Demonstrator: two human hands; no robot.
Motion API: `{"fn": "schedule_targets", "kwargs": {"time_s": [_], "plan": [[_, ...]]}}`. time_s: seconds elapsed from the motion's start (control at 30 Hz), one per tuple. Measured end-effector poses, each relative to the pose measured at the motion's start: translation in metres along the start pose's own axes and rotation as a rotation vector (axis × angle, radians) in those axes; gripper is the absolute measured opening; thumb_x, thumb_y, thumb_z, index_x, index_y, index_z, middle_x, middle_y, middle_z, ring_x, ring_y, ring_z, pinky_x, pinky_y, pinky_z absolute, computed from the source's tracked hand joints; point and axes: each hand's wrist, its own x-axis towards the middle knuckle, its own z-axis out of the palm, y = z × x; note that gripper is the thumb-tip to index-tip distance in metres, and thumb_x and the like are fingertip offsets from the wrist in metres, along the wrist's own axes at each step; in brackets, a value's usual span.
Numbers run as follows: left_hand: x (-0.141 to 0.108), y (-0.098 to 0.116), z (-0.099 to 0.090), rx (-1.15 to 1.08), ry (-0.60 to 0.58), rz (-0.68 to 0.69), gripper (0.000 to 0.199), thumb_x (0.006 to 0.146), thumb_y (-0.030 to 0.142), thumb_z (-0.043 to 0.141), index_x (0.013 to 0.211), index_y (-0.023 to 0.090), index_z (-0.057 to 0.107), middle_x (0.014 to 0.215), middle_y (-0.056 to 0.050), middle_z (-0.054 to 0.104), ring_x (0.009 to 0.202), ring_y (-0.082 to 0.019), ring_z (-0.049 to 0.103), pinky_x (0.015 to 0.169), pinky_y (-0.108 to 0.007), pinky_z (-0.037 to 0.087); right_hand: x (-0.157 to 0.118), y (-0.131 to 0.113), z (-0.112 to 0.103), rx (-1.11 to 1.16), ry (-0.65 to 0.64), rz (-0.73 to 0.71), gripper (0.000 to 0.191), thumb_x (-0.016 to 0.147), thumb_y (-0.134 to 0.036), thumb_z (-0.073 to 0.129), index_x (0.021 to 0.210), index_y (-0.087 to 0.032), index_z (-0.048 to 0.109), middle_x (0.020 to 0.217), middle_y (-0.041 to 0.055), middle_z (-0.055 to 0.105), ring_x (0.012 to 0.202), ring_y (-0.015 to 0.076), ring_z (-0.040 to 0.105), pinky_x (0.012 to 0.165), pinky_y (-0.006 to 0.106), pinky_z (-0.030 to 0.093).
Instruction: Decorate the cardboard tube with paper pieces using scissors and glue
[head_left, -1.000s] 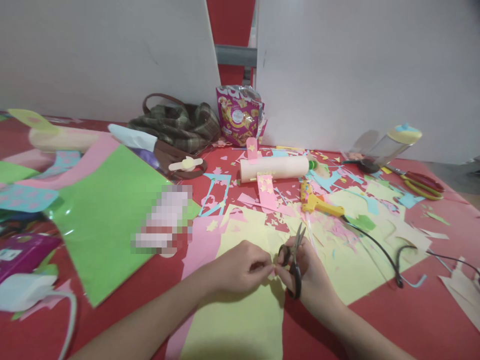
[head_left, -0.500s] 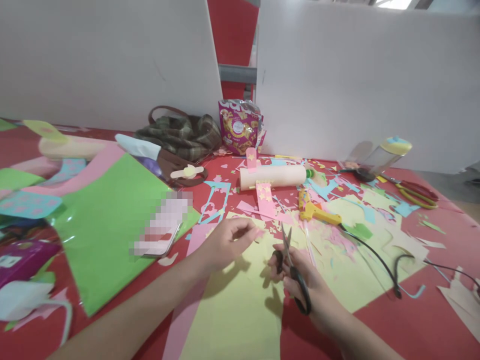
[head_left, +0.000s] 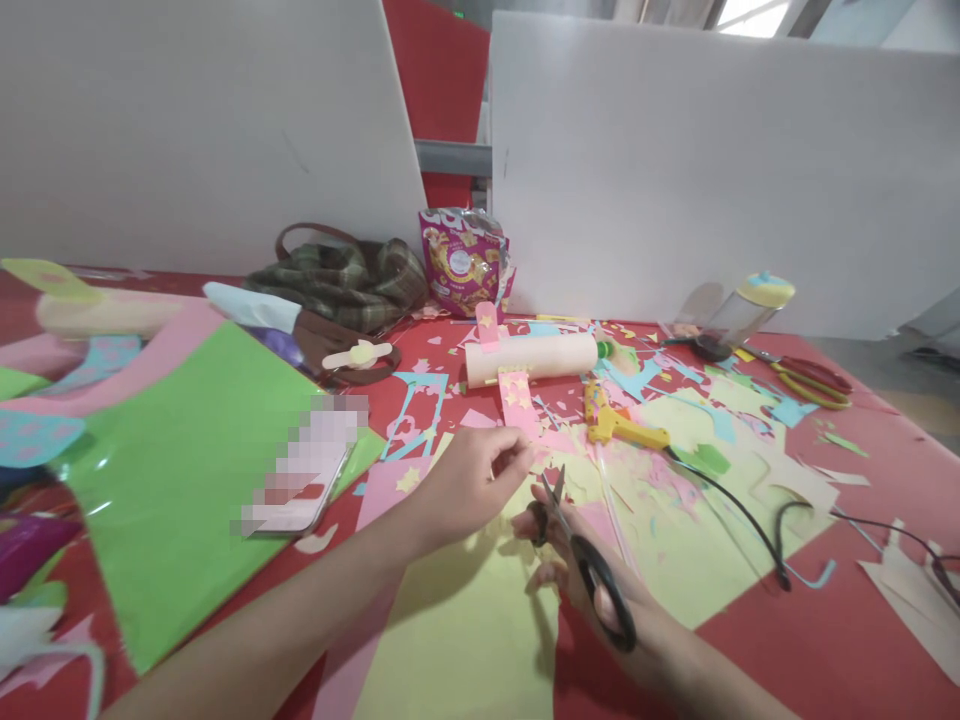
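Note:
My left hand (head_left: 469, 478) hovers above the yellow paper (head_left: 457, 630), thumb and fingertips pinched together; what lies between them, if anything, is too small to make out. Black-handled scissors (head_left: 589, 565) are in my right hand (head_left: 643, 608), with thumb and fingers in the loops and the blades slightly apart, pointing up and forward close to my left fingertips. Beyond the hands lies a cream paper tube (head_left: 551, 358) with a pink strip (head_left: 516, 395) bearing yellow stars. Pink paper (head_left: 341, 650) sticks out from under the yellow sheet.
A yellow glue gun (head_left: 626, 428) with a black cord lies to the right among paper scraps. Left are a green sheet (head_left: 180, 480) and a phone (head_left: 311, 485). Pliers (head_left: 814, 385), a clear container (head_left: 739, 318), a snack bag (head_left: 461, 262) and a plaid bag (head_left: 345, 285) sit further back.
The camera view has shifted slightly right. My two hands have come closer together, and the scissors' tips are now nearer my left fingertips, with the blades still parted.

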Motion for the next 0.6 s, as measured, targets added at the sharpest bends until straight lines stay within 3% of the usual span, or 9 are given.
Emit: {"fn": "schedule_targets", "kwargs": {"time_s": [0.13,0.27,0.4,0.6], "plan": [[-0.004,0.003,0.005,0.013,-0.009,-0.014,0.029,0.082,0.027,0.033,0.058,0.015,0.044,0.054,0.003,0.046,0.051,-0.007,0.041,0.049,-0.018,0.03,-0.001,0.006,-0.002,0.009,0.004,-0.055,0.069,0.063,-0.059,0.052,0.124,-0.029,0.035,0.113,0.0083,0.043,0.103,0.0256,0.039,0.078,0.037,0.035],[-0.008,0.004,0.007,-0.022,0.004,-0.016,0.027,0.082,0.026,0.034,0.06,0.015,0.045,0.056,0.003,0.049,0.053,-0.007,0.043,0.049,-0.017,0.031,0.001,0.005,-0.001,-0.016,-0.022,-0.018,0.065,0.066,-0.058,0.05,0.123,-0.029,0.037,0.109,0.0082,0.045,0.094,0.0242,0.046,0.079,0.037,0.035],[-0.01,0.005,0.006,-0.013,0.034,-0.022,0.027,0.082,0.027,0.035,0.06,0.015,0.044,0.055,0.003,0.049,0.053,-0.007,0.044,0.049,-0.017,0.031,0.006,0.008,-0.001,-0.029,-0.001,-0.054,0.075,0.056,-0.067,0.051,0.119,-0.029,0.041,0.102,0.0076,0.049,0.081,0.0234,0.051,0.073,0.038,0.038],[-0.011,0.005,0.005,-0.038,0.04,-0.04,0.028,0.083,0.029,0.033,0.061,0.015,0.045,0.057,0.003,0.051,0.055,-0.008,0.045,0.05,-0.018,0.033,0.002,-0.011,0.005,-0.057,-0.038,-0.013,0.063,0.067,-0.059,0.049,0.12,-0.027,0.04,0.101,0.0082,0.05,0.084,0.0215,0.049,0.075,0.037,0.038]]}}
